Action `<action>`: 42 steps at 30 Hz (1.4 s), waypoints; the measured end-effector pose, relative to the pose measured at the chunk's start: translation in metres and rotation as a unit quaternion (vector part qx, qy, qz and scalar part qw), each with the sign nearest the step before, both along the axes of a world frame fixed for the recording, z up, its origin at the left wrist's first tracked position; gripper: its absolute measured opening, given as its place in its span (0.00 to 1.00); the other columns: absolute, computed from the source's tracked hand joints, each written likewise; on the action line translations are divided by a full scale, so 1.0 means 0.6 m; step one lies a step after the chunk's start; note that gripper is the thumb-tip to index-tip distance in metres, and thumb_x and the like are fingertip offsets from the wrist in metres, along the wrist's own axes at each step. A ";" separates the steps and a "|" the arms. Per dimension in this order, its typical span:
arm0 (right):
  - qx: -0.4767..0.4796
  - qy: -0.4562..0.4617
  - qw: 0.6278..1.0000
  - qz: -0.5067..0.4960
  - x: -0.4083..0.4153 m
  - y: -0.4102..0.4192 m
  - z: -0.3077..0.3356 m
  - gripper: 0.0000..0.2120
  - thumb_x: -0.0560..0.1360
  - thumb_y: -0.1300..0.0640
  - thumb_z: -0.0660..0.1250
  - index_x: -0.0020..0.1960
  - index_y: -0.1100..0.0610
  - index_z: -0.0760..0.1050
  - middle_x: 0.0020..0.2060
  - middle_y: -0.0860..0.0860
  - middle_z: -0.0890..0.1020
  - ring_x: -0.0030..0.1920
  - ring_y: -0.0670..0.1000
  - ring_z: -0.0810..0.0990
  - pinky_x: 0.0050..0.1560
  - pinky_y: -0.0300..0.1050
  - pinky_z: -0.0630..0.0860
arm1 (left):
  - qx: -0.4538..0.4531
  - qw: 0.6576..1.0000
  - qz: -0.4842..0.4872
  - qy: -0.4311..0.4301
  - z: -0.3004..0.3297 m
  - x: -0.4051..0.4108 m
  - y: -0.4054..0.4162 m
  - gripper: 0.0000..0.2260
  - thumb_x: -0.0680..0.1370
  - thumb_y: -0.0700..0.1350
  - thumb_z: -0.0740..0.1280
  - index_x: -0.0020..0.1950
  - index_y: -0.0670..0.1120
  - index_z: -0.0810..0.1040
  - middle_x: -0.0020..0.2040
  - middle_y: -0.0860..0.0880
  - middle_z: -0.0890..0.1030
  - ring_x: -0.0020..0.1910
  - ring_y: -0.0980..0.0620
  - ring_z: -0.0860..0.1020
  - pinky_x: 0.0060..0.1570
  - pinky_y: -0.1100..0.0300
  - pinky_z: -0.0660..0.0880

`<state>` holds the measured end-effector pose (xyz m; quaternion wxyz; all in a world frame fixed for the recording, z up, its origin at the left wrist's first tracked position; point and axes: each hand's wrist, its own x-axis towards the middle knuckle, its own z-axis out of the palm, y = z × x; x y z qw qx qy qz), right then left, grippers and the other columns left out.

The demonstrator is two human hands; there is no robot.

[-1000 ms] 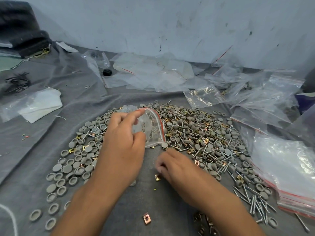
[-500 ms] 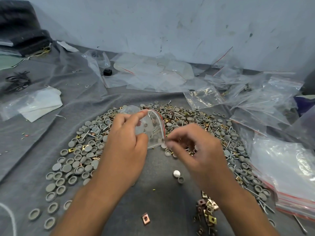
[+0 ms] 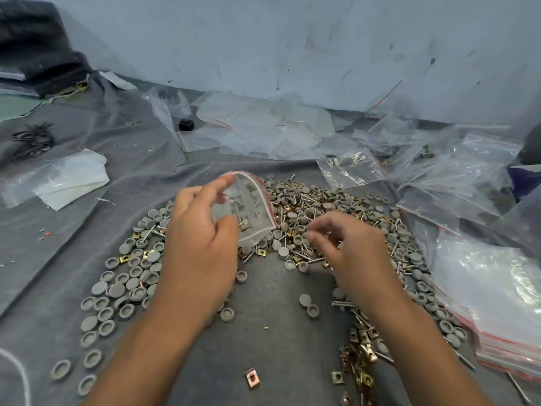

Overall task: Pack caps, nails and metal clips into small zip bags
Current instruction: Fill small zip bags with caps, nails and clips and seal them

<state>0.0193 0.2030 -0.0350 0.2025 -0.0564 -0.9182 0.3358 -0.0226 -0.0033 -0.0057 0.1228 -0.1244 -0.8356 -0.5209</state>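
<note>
Here the left hand (image 3: 202, 244) pinches the zip bag (image 3: 248, 212), mouth facing right toward the nearby right hand (image 3: 348, 253), whose blurred fingers curl; their contents cannot be told.

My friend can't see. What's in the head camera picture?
The left hand holds a small zip bag open while the right hand hovers over a pile of grey caps, nails and metal clips on grey cloth.

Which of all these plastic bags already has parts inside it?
The small zip bag gripped in the left hand: caps and a nail show through it. The stacked bags at right lie flat and look empty.
</note>
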 end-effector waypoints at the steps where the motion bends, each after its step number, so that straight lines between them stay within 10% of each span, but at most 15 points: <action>1: 0.051 -0.068 0.996 0.008 -0.002 0.003 -0.011 0.04 0.77 0.51 0.73 0.50 0.42 0.80 0.43 0.37 0.80 0.43 0.37 0.78 0.44 0.30 0.72 | 0.008 1.000 0.004 0.001 0.001 -0.001 -0.001 0.24 0.78 0.37 0.60 0.72 0.54 0.74 0.56 0.52 0.72 0.40 0.56 0.69 0.47 0.57 0.68; 5: 0.157 -0.166 0.973 0.027 -0.006 -0.007 -0.035 0.10 0.77 0.41 0.70 0.57 0.40 0.77 0.49 0.36 0.75 0.53 0.42 0.73 0.53 0.44 0.75 | -0.007 1.000 0.003 0.008 -0.002 0.002 0.000 0.23 0.79 0.37 0.60 0.72 0.54 0.74 0.57 0.52 0.72 0.39 0.58 0.68 0.47 0.59 0.67; 13: 0.250 -0.173 0.952 0.023 0.003 -0.013 -0.031 0.12 0.82 0.44 0.61 0.65 0.41 0.74 0.57 0.40 0.73 0.61 0.46 0.69 0.56 0.42 0.69 | -0.018 1.000 -0.003 0.003 -0.005 0.005 0.003 0.23 0.79 0.37 0.60 0.73 0.53 0.73 0.57 0.54 0.71 0.40 0.57 0.67 0.51 0.60 0.67; 36: 0.260 -0.175 0.944 0.104 0.012 -0.015 -0.026 0.07 0.82 0.44 0.63 0.59 0.37 0.74 0.50 0.37 0.73 0.55 0.44 0.70 0.45 0.42 0.65 | -0.046 0.999 -0.025 0.006 -0.004 0.012 0.010 0.24 0.78 0.40 0.59 0.74 0.54 0.72 0.57 0.55 0.70 0.40 0.61 0.70 0.47 0.70 0.64; 42: 0.037 -0.066 0.993 0.092 0.013 -0.015 0.000 0.04 0.81 0.50 0.65 0.55 0.43 0.74 0.50 0.36 0.75 0.50 0.37 0.75 0.53 0.33 0.72 | -0.063 0.997 -0.042 0.013 -0.002 0.015 0.012 0.24 0.78 0.39 0.59 0.73 0.53 0.72 0.52 0.61 0.68 0.45 0.61 0.72 0.49 0.80 0.62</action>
